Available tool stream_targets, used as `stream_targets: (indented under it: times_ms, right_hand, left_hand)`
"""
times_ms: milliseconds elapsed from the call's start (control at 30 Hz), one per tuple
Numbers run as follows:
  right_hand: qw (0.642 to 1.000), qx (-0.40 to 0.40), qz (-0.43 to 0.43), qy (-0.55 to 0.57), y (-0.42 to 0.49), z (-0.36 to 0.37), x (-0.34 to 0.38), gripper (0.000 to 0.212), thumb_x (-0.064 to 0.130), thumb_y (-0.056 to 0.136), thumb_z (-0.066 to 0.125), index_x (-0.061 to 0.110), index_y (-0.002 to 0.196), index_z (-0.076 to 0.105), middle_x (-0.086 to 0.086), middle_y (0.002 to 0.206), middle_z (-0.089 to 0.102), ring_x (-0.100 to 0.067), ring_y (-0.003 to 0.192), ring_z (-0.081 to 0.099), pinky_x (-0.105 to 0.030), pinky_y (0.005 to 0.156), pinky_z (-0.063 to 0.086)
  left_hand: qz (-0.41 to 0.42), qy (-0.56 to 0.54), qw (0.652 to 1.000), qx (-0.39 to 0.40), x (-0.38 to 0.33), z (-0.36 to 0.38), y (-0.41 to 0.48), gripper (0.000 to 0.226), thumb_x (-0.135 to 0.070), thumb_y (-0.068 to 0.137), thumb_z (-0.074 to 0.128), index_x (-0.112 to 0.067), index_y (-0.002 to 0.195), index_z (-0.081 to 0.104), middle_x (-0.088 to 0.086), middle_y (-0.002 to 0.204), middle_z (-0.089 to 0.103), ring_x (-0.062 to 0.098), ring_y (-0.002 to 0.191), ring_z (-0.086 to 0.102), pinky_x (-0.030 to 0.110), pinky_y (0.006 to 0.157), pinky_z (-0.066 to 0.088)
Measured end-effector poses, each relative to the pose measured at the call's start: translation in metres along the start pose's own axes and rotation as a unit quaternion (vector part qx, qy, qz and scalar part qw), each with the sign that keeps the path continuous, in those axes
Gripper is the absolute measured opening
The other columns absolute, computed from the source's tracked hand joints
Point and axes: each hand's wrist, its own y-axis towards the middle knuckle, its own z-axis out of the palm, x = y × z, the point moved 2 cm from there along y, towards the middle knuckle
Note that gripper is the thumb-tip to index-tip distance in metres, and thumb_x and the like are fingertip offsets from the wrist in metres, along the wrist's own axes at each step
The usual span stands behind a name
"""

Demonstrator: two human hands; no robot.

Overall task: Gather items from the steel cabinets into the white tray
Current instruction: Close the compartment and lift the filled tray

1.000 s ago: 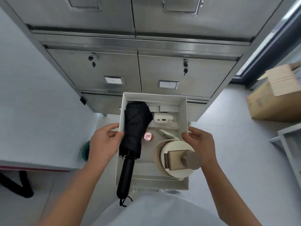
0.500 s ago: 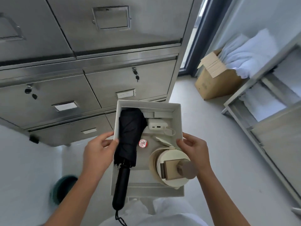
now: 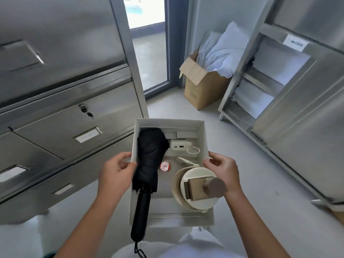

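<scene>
Cabinets (image 3: pixel 65 108) slid leftward; left hand (image 3: pixel 116 175) and right hand (image 3: pixel 223 174) grip the white tray (image 3: pixel 169 122) between (umbrella (image 3: pixel 150 151) inside).

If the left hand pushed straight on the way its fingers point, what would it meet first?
The left hand grips the left wall of the white tray; the folded black umbrella lies just beyond, likely first.

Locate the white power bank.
Head view: the white power bank lies at the far end of the white tray, just right of the black umbrella.
</scene>
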Motion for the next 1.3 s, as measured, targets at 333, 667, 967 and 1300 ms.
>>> stream_targets:
  times_ms: [333, 667, 967, 1300]
  right_hand:
    - [0.999, -0.048, -0.002, 0.007, 0.112, -0.090, 0.003, 0.037, 0.020, 0.085, 0.078, 0.013, 0.121, 0.074, 0.000, 0.109, 0.077, -0.008, 0.098, 0.072, -0.035, 0.096, 0.055]
    - [0.994, -0.088, 0.065, 0.028, 0.228, -0.102, 0.015, 0.031, 0.020, 0.086, 0.075, 0.017, 0.117, 0.077, 0.002, 0.102, 0.079, -0.011, 0.097, 0.074, -0.040, 0.094, 0.057]
    - [0.983, -0.145, 0.098, 0.059, 0.310, -0.125, 0.043, 0.026, 0.023, 0.087, 0.070, 0.019, 0.111, 0.078, 0.004, 0.094, 0.080, -0.004, 0.080, 0.069, -0.028, 0.078, 0.051]
    - [0.994, -0.101, 0.038, 0.008, 0.431, -0.155, 0.064, 0.013, 0.017, 0.086, 0.074, 0.029, 0.084, 0.080, 0.023, 0.068, 0.071, 0.001, 0.071, 0.066, -0.029, 0.074, 0.051]
  left_hand:
    - [0.016, -0.054, 0.997, 0.047, -0.095, 0.106, 0.034, 0.026, -0.031, 0.084, 0.069, -0.031, 0.110, 0.068, 0.000, 0.081, 0.076, 0.040, 0.077, 0.071, 0.058, 0.066, 0.059]
    - [0.030, -0.007, 0.994, 0.109, -0.159, 0.182, 0.156, 0.022, -0.028, 0.087, 0.071, -0.031, 0.108, 0.068, -0.007, 0.078, 0.076, 0.033, 0.069, 0.073, 0.055, 0.072, 0.059]
    - [0.082, 0.029, 0.980, 0.177, -0.239, 0.243, 0.255, 0.024, -0.032, 0.088, 0.069, -0.035, 0.112, 0.067, -0.013, 0.079, 0.075, 0.014, 0.070, 0.072, 0.050, 0.073, 0.060]
    - [0.050, 0.002, 0.991, 0.127, -0.285, 0.299, 0.301, 0.018, -0.030, 0.084, 0.066, -0.044, 0.095, 0.066, -0.011, 0.078, 0.076, 0.015, 0.073, 0.073, 0.050, 0.075, 0.060]
